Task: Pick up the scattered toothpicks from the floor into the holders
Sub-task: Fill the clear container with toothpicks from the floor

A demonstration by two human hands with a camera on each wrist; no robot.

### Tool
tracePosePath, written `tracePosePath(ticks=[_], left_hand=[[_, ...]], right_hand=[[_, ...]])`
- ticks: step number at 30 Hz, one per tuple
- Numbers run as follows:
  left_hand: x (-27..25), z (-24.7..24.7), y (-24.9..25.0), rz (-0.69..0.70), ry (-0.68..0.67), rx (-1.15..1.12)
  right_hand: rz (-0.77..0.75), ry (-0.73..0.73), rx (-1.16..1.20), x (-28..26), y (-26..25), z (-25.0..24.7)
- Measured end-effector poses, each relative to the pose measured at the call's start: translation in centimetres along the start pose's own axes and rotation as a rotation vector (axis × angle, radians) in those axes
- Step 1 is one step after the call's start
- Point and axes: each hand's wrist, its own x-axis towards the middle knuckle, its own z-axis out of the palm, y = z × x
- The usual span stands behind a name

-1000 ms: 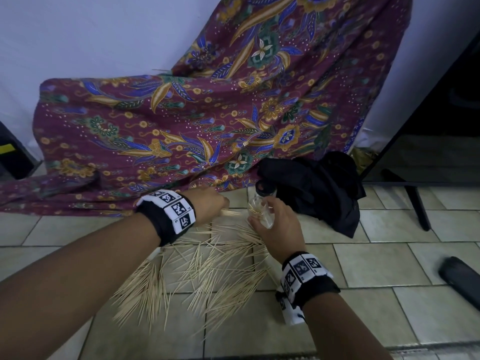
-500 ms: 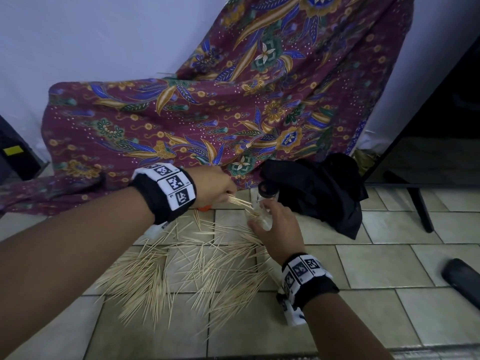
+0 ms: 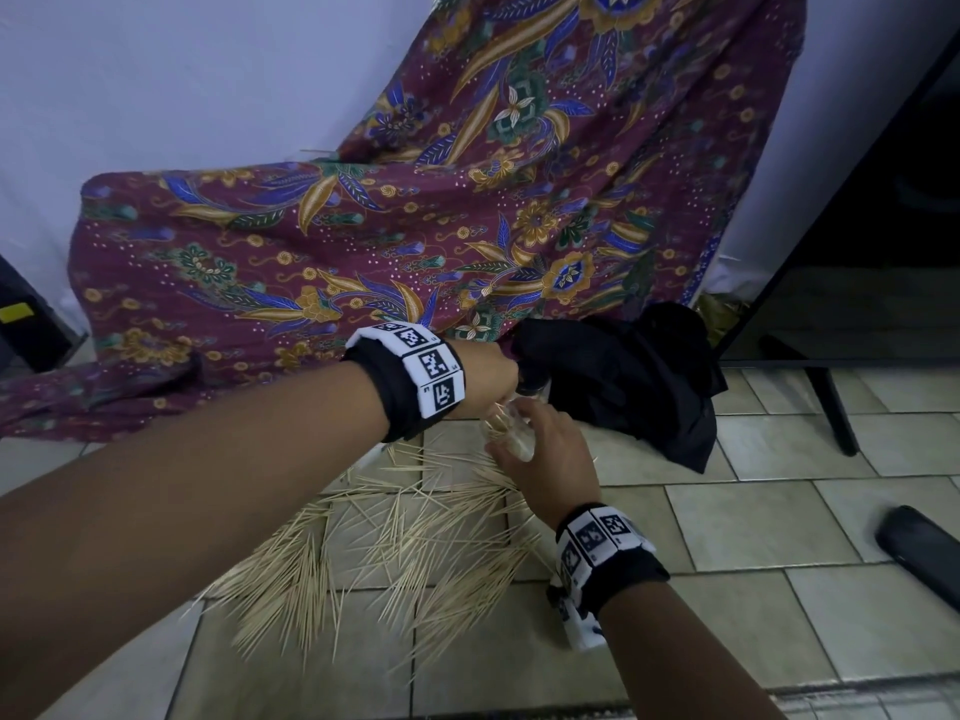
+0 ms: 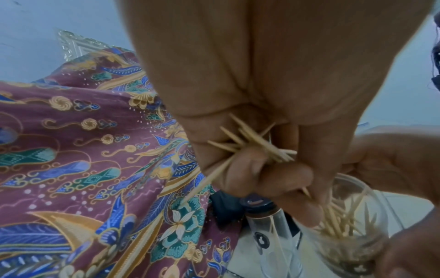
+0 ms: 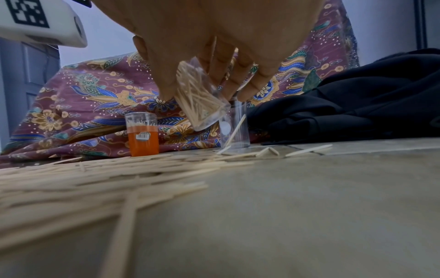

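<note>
Clear toothpick holder (image 5: 202, 97) tilted in my right hand (image 3: 545, 459); my left hand (image 4: 257, 143) pinches toothpick bundle (image 4: 252, 143) above its mouth.

Toothpicks (image 3: 415, 543): you see pale, matt wood.
Holder (image 5: 202, 97): your clear plastic, glossy, smooth.
Orange holder (image 5: 142, 134): you see a clear plastic top over glossy orange.
Floor (image 3: 753, 527): smooth tiles with a dull sheen.
Batik (image 3: 467, 226): printed cloth, matt.
Black cloth (image 3: 634, 376): soft, matt.
Wristbands (image 3: 426, 371): black fabric on you.
</note>
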Motion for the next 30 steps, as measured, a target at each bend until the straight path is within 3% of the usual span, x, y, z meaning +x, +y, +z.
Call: tracePosePath(ticks=[9,17,30], left_hand=[[0.7,-0.5,-0.3,-0.031,0.009,-0.172],[-0.3,-0.5,-1.6,-0.069,0.112,-0.420],[-0.9,0.5,-2.2,-0.031,0.240,-0.547]], right_hand=[[-0.026,0.025,-0.003,-0.1,0.1,0.1],[-0.019,0.020,0.025,-0.1,-0.1,-0.1],[-0.008,0.002,0.028,-0.1,-0.3,-0.2]])
